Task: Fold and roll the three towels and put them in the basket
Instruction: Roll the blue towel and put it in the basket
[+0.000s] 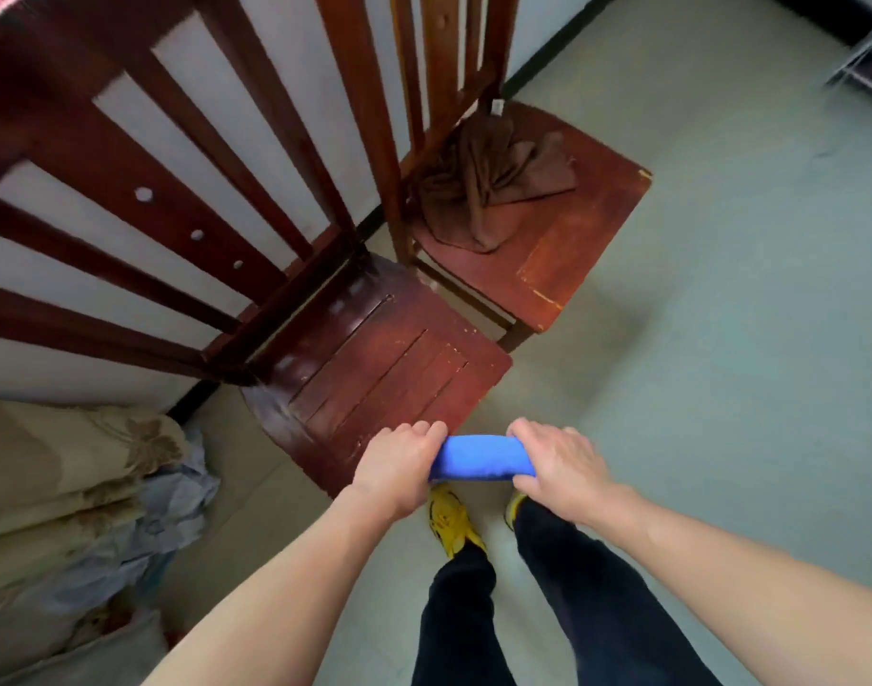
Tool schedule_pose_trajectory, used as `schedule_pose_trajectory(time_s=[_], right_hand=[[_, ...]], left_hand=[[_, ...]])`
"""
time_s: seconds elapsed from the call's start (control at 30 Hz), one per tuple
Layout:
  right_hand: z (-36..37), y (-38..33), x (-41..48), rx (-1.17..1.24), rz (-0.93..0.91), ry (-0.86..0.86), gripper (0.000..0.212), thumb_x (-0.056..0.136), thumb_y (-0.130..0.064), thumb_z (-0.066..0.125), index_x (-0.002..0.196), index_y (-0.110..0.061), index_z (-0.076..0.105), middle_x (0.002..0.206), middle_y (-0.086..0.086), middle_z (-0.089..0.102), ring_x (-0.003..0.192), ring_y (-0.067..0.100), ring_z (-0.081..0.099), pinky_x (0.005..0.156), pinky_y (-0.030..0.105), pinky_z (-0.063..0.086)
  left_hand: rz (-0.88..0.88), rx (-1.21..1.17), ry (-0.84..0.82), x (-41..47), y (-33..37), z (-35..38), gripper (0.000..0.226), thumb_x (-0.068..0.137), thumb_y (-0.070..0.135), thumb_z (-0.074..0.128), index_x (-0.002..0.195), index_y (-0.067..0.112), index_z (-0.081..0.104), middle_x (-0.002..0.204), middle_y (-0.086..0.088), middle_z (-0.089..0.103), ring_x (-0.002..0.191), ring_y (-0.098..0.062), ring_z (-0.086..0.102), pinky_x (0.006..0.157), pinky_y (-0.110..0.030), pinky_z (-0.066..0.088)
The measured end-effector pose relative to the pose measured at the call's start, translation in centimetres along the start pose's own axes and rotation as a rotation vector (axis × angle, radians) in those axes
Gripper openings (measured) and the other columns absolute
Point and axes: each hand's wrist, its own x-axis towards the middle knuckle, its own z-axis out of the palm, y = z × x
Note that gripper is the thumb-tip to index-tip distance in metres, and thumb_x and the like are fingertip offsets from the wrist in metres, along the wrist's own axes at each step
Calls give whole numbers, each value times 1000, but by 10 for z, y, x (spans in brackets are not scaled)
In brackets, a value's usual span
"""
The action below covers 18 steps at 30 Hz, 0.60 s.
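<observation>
Here the blue towel [481,460], rolled into a short tube, sits crosswise between the two hands, held in the air just off the front edge of the near chair [374,349] and above the yellow shoes [453,522]. The left hand [399,467] covers its left end and the right hand [557,467] its right end, so only the middle stretch of the roll shows. Both ends are hidden under the knuckles, and whether the roll is tight all along cannot be told. The left thumb is out of sight beneath the roll.

The left fingers [424,430] lie pressed together and curled over the top of the towel. The right fingers [528,430] curl over it the same way, gripping it.

A brown towel [493,185] lies crumpled at the back of the far chair [562,255], well apart from the hands. Stacked bedding [53,487] is cut off at the left edge.
</observation>
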Motion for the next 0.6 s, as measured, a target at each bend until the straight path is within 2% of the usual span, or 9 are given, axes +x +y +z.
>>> schedule_pose_trajectory(time_s=[0.2,0.3,0.33,0.4,0.47,0.6], right_hand=[[-61,52,-114,56,171,194,48,85,-37,59,130,-26,45,124,-3,58,112,25,56,87,34,40],[-68,89,-170,138,284,286,46,85,-34,60,128,-26,48,122,-3,59,111,24,56,89,33,38],[-67,111,-207,206,351,331,44,84,-33,59,127,-26,48,121,-4,59,110,23,55,89,33,37],[-65,126,-224,232,364,360,43,84,-31,59,126,-25,49,121,-4,60,110,23,54,91,33,36],[-53,165,-284,263,458,394,42,85,-34,59,125,-24,49,120,-3,60,111,23,53,92,34,36],[-29,247,-387,273,572,467,38,87,-38,57,119,-19,50,118,-1,60,110,24,54,91,35,38]], left_hand=[[191,150,70,-16,114,-85,34,80,15,53,114,17,46,111,-5,56,104,-30,56,81,-39,40],[279,235,88,-14,178,-104,35,80,13,55,114,16,45,111,-5,56,104,-29,56,80,-37,40],[347,300,95,-11,219,-111,35,80,13,55,114,16,45,111,-5,56,103,-29,56,80,-36,40],[365,316,103,-7,240,-118,35,80,13,54,114,15,46,111,-5,56,102,-29,55,81,-36,40],[485,364,104,-4,310,-114,35,80,15,53,114,15,47,111,-5,57,102,-29,56,81,-35,40],[612,404,74,1,448,-101,37,81,18,54,117,17,47,112,-2,59,104,-28,56,85,-34,40]])
